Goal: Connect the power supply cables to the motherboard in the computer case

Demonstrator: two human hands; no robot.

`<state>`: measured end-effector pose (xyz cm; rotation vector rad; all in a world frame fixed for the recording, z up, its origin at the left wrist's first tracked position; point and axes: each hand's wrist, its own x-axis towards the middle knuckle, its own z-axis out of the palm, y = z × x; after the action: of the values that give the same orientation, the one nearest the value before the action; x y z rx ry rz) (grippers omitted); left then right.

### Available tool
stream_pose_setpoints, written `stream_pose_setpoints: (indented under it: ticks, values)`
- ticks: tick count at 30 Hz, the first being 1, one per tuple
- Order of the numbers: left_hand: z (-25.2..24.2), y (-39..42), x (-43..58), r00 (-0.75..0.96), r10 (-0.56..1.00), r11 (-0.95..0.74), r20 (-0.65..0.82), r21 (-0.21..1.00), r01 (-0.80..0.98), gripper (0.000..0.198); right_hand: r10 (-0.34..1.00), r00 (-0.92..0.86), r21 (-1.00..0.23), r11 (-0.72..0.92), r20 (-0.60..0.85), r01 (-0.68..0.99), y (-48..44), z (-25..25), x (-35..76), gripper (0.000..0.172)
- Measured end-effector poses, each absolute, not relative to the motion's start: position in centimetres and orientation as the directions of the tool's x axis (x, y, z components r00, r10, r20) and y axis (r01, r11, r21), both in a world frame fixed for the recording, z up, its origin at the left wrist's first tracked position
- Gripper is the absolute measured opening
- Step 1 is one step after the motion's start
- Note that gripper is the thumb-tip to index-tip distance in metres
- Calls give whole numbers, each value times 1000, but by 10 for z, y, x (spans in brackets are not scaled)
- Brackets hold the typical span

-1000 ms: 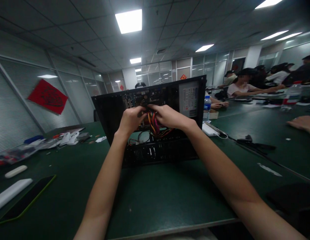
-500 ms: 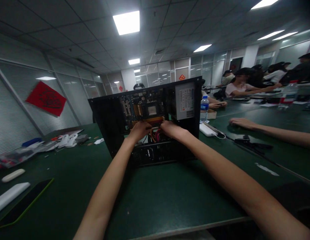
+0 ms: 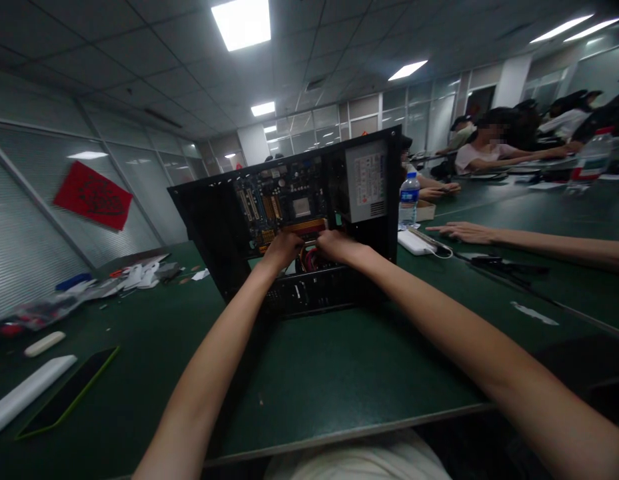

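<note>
A black computer case (image 3: 204,220) stands upright on the green table, its open side toward me. Inside are a motherboard (image 3: 262,200) and a silver power supply (image 3: 369,183). My left hand (image 3: 285,250) reaches in at the lower edge of the board, fingers curled in. Close to its right, my right hand (image 3: 336,245) has its fingers bent near the orange-red memory slots (image 3: 312,227). Whatever lies between the fingertips of either hand is too small to make out. Coloured cables (image 3: 309,259) hang between and below the hands.
A phone (image 3: 69,393), a white bar-shaped object (image 3: 32,393) and scattered parts (image 3: 144,275) lie at left. On the right are a water bottle (image 3: 408,203), a white power strip (image 3: 414,243), black cables and another person's hand (image 3: 464,232).
The view has tilted down slightly, so the ceiling lights sit higher. My hands stay inside the case at the memory slots. At right, the other person's hand has shifted left with its fingers extended.
</note>
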<state>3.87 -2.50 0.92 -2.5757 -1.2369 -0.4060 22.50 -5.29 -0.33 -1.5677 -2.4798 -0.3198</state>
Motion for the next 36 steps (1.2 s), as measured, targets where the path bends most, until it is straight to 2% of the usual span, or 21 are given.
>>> stream_pose_setpoints:
  ticks: [7, 13, 21, 26, 31, 36]
  values:
    - [7, -24, 36, 636, 680, -632, 365, -148, 761, 29, 864, -428, 83, 422, 266, 903, -58, -1, 225, 34]
    - [8, -26, 38, 586, 716, -562, 381, -185, 806, 24, 858, -436, 99, 426, 271, 899, -54, -3, 226, 34]
    - [10, -30, 44, 526, 789, -481, 317, -214, 850, 28, 848, -452, 131, 433, 275, 892, -55, -4, 223, 39]
    - [8, -30, 48, 485, 816, -443, 315, -199, 874, 31, 788, -542, 223, 495, 293, 840, -49, 1, 224, 35]
    - [10, -34, 50, 480, 818, -445, 316, -179, 877, 33, 654, -695, 369, 592, 298, 716, -33, 10, 226, 35]
    - [11, -36, 49, 474, 817, -447, 328, -157, 880, 33, 627, -712, 377, 605, 317, 701, -28, 5, 222, 33]
